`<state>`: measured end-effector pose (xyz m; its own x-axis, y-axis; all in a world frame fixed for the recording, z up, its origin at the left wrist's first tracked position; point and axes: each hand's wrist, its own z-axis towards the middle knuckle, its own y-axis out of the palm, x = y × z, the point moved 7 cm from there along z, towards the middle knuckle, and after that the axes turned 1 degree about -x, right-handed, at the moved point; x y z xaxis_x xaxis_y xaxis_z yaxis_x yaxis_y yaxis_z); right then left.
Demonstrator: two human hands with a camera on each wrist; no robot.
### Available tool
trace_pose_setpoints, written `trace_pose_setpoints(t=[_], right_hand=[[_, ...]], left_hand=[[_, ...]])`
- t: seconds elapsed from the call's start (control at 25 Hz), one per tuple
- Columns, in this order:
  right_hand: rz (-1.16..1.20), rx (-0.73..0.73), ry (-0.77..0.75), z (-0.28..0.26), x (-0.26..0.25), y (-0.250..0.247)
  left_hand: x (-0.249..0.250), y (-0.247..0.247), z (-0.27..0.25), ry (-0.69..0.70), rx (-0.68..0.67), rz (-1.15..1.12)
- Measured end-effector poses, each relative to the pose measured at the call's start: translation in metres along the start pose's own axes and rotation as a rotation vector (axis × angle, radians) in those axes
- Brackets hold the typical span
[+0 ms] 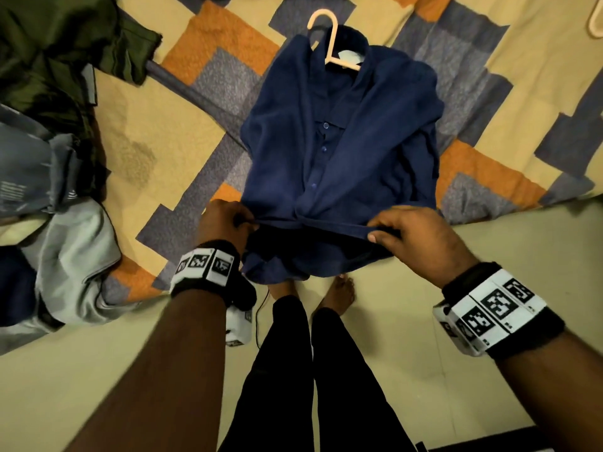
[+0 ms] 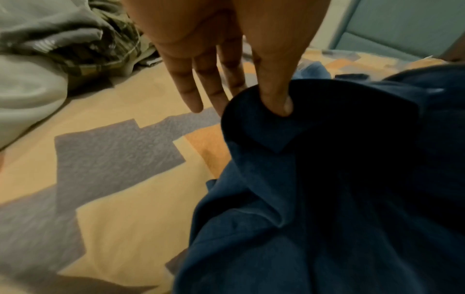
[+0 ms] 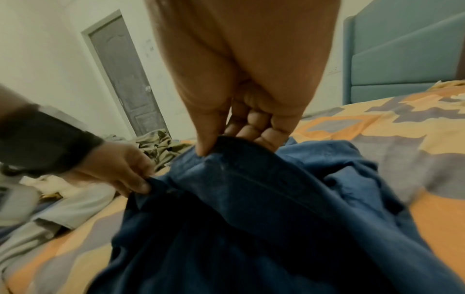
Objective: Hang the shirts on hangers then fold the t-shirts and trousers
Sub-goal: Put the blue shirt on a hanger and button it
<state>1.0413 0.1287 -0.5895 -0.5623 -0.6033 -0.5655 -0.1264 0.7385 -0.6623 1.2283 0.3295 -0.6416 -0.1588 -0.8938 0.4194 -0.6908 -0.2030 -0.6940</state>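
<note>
head view: a navy shirt (image 1: 339,151) lies on the patterned bedspread (image 1: 153,132), its collar on a cream hanger (image 1: 329,37). the left hand (image 1: 225,223) pinches the near hem between thumb and forefinger, its other fingers straight; the right hand (image 1: 421,239) grips the same hem, thumb on top and fingers curled under. grey and olive clothes (image 1: 49,93) are heaped on the left of the bed.
</note>
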Motion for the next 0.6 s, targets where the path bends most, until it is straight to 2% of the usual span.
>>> trace_pose_setpoints(t=[0.04, 0.12, 0.2, 0.28, 0.36, 0.44, 0.52, 0.6], right_hand=[[0.019, 0.061, -0.027, -0.001, -0.01, -0.001], [0.066, 0.121, -0.002, 0.002, -0.026, 0.005], [0.121, 0.087, 0.064, 0.007, -0.038, 0.019], [0.149, 0.022, 0.116, 0.011, -0.044, 0.036], [0.168, 0.005, 0.155, 0.013, -0.05, 0.051], [0.22, 0.012, 0.212, 0.012, -0.047, 0.062], [0.317, 0.042, 0.284, 0.009, -0.036, 0.063], [0.427, 0.095, 0.327, 0.006, -0.023, 0.053]], left_hand=[[-0.002, -0.001, 0.008, -0.077, -0.018, 0.012], [0.004, -0.011, 0.02, -0.177, 0.048, 0.041], [0.012, -0.022, 0.023, -0.263, 0.141, 0.03], [0.011, -0.019, 0.021, -0.326, 0.149, 0.03], [0.006, -0.006, 0.015, -0.389, 0.115, -0.109], [0.005, 0.006, 0.009, -0.484, 0.092, -0.391], [0.019, 0.007, 0.003, -0.46, 0.131, -0.504], [0.05, 0.001, -0.007, -0.293, 0.125, -0.375]])
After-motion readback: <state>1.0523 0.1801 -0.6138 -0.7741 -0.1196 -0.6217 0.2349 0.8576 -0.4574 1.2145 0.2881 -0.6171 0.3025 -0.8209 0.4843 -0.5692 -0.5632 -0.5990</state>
